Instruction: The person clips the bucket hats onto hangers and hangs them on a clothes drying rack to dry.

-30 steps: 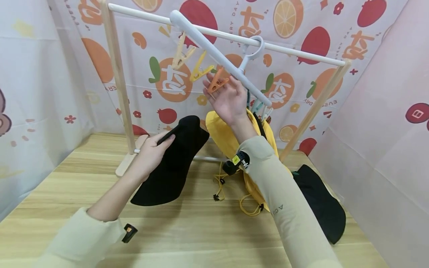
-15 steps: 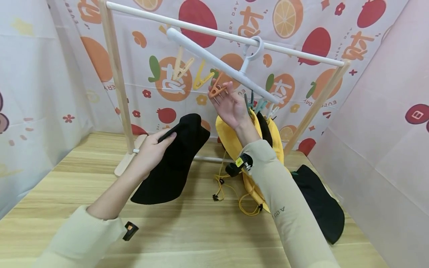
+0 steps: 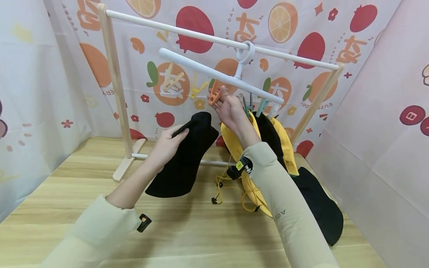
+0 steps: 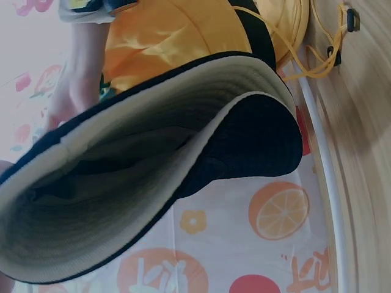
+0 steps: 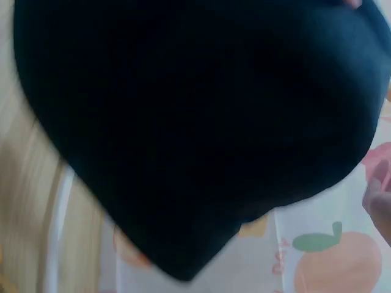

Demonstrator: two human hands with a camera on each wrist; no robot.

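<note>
Hanger (image 3: 207, 70): left end now lower. Orange clip (image 3: 214, 98): pinched by right hand (image 3: 231, 112), drawn nearer black hat (image 3: 187, 160), gripped by left hand (image 3: 166, 147).

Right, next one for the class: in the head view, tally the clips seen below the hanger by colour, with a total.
Cream clip: 1
Yellow clip: 1
Orange clip: 1
Dark green clip: 1
Pale green clip: 1
White clip: 1
Total: 6
</note>
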